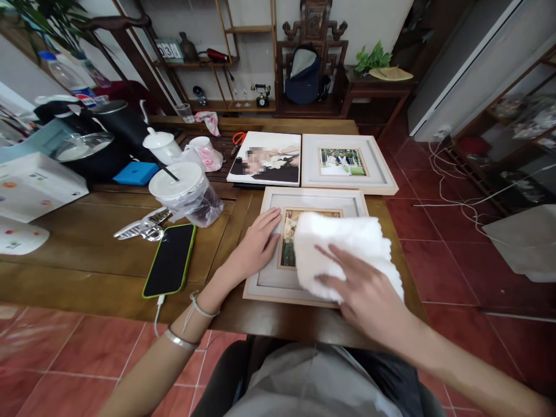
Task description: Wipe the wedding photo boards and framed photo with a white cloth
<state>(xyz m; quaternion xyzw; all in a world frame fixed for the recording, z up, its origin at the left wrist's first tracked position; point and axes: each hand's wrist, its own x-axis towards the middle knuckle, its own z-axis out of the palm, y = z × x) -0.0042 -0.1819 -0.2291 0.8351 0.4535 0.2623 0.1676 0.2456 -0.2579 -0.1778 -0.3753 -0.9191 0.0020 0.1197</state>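
A light wooden picture frame [264, 284] with a pale mat and a small photo lies flat near the table's front edge. My left hand [256, 246] rests on its left side, fingers stretched out and thumb apart. On the right half of the glass lies a folded white fluffy cloth [347, 231]. My right hand [360, 286] holds this cloth down against the frame, blurred a little, with some fingers extended over it. The cloth hides much of the photo and the frame's right side.
Behind lie a second picture frame [377, 168] and a photo panel [269, 142]. To the left are a charging phone [170, 260], a silver claw clip [143, 226], a bagged drink cup [174, 182], a blue box [136, 172] and a white teapot [161, 145]. Orange-handled scissors [238, 138] lie beyond.
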